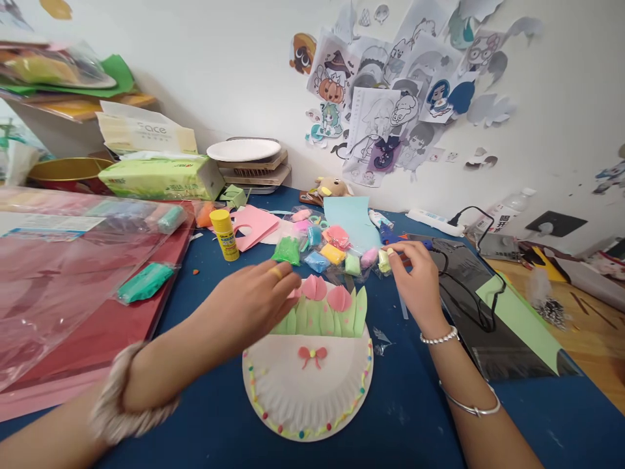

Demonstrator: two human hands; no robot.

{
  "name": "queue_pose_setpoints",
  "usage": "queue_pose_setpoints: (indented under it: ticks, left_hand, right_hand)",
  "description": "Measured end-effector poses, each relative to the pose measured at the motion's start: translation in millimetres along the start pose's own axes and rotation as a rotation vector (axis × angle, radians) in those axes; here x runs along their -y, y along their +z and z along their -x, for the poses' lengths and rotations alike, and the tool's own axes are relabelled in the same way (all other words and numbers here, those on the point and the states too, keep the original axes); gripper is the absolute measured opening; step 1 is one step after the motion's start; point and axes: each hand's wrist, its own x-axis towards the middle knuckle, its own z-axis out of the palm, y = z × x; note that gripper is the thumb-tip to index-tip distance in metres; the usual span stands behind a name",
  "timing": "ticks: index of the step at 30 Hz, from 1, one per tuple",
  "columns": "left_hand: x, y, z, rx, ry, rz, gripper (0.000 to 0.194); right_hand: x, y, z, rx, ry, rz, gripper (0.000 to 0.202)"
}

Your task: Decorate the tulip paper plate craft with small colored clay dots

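Note:
A white paper plate craft (312, 391) lies on the blue table, edged with yellow clay and coloured dots. Pink paper tulips (338, 298) and green paper grass (317, 319) rise from its upper part, above a pink clay bow (312, 354). My left hand (261, 293), wearing a ring, hovers over the craft's upper left; its thumb and fingertips are hidden or blurred. Beyond the craft, my right hand (415, 277) has its thumb and fingers closed at a pale yellow clay packet (383, 262). Next to that lie a pale green packet (352, 264) and a yellow packet (333, 253).
A glue stick (224, 234) stands left of the clay packets. Red sheets in plastic (88, 312) cover the left side, with a teal clay packet (146, 282) on top. A tissue pack (161, 176) stands behind. At right, a black cable (476, 306) crosses a dark folder (463, 273).

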Motion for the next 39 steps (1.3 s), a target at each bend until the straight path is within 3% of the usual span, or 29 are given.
queue_pose_setpoints:
  ticks: [6,11,19,29,39]
  left_hand:
    - [23.2,23.3,-60.8,0.028,0.141,-0.04,0.032]
    - [21.9,38.6,-81.4,0.058,0.196,-0.043,0.04]
    - [23.9,43.2,-85.1,0.057,0.159,-0.045,0.019]
    - [27.1,32.7,-72.5,0.013,-0.006,0.081,0.025]
    - [32.5,38.4,-71.8,-0.049,-0.162,0.2,0.029]
  right_hand:
    - [1.0,0.2,0.6,0.03,0.0,0.008,0.021]
    - [4.8,-0.1,1.6,0.039,-0.011,0.011,0.02]
    - [5.1,1.4,2.4,0.046,-0.025,0.003,0.019]
    - [8.8,1.5,2.7,0.065,-0.013,0.011,0.019]
    - [9.8,0.7,3.1,0.109,-0.062,0.029,0.02]
